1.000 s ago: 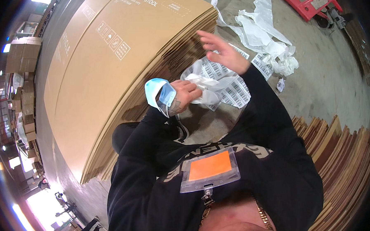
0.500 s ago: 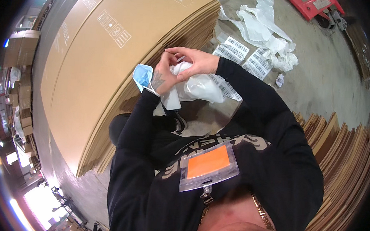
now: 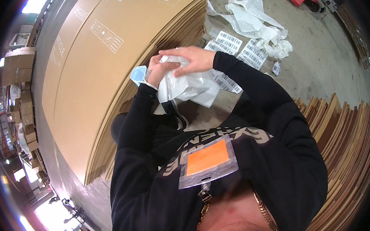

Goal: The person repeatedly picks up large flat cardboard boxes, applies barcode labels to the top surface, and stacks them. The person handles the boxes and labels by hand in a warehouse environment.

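Between my hands is a crumpled, glossy white sheet (image 3: 186, 87), bunched near the fingers and hanging toward my lap. My left hand (image 3: 155, 71) grips its left edge, with the fingers partly hidden behind the folds. From the right, my right hand (image 3: 192, 59) reaches over the top and pinches the sheet with thumb and fingers. A blue face mask (image 3: 139, 75) hangs at my left wrist. Just beyond the white sheet, sheets of barcode labels (image 3: 224, 43) lie on the floor, one partly covered by it.
A tall stack of flattened cardboard boxes (image 3: 92, 74) stands close on my left. More flat cardboard (image 3: 344, 159) is stacked at the right. Crumpled white backing paper (image 3: 255, 21) litters the concrete floor (image 3: 319, 59) ahead. Part of a red pallet jack (image 3: 296, 0) shows at the far right.
The white sheet has opened out wider and hangs flatter. My right hand has spread across its top, and my left hand has shifted slightly left. The whole view has tilted a little.
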Demonstrator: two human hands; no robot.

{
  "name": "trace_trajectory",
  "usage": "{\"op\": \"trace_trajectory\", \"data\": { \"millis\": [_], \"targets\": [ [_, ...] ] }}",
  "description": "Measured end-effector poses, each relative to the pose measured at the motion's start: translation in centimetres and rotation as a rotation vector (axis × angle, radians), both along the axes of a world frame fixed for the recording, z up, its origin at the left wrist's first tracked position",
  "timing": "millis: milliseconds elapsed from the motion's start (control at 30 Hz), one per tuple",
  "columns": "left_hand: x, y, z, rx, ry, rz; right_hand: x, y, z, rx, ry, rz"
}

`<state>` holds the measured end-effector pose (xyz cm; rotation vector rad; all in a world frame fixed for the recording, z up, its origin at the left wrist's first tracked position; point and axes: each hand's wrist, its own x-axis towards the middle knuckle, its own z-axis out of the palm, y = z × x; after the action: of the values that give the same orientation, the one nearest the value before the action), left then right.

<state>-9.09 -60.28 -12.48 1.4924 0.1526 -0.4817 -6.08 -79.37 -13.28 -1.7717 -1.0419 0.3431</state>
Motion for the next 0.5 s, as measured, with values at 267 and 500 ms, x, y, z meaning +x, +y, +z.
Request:
{"op": "trace_trajectory", "data": {
  "millis": [267,500],
  "targets": [
    [1.7,1.8,-0.4,-0.338,0.189,0.117,-0.8,1.7,-0.8,-0.086,0.059,-0.284],
    [1.1,-2.4,2.1,-0.064,-0.569,-0.261,3.1,-4.3,-5.3,-0.068,0.453,-0.617]
  ]
}}
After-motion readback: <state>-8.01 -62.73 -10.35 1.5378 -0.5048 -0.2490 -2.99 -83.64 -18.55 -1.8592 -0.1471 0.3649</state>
